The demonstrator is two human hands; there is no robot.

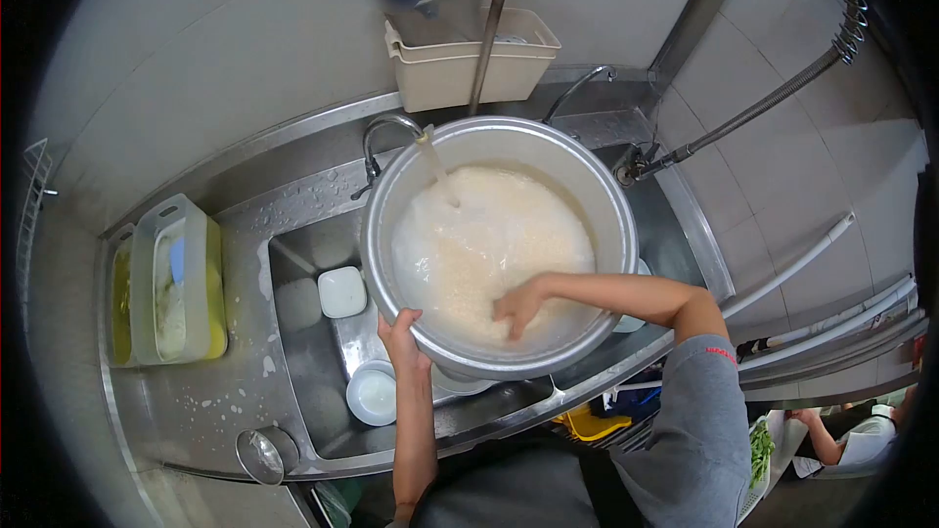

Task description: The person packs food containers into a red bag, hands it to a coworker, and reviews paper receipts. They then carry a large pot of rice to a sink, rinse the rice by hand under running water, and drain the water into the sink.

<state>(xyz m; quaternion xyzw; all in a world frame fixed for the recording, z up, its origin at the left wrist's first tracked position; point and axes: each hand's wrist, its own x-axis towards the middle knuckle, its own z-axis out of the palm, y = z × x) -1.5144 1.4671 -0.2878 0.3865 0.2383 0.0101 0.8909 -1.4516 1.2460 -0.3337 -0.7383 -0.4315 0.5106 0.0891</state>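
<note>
A large round metal pot rests over the sink, with pale rice grains under cloudy water. From the curved faucet a stream of water runs into it at the upper left. My left hand grips the pot's rim at the lower left, thumb over the edge. My right hand is in the rice near the front of the pot, its fingertips partly under the water; the fingers look spread and hold nothing that I can make out.
Left of the sink stand containers with yellowish liquid. White bowls lie in the basin. A metal cup is at the front left, a beige bin behind. A spray hose hangs right. Another person is at lower right.
</note>
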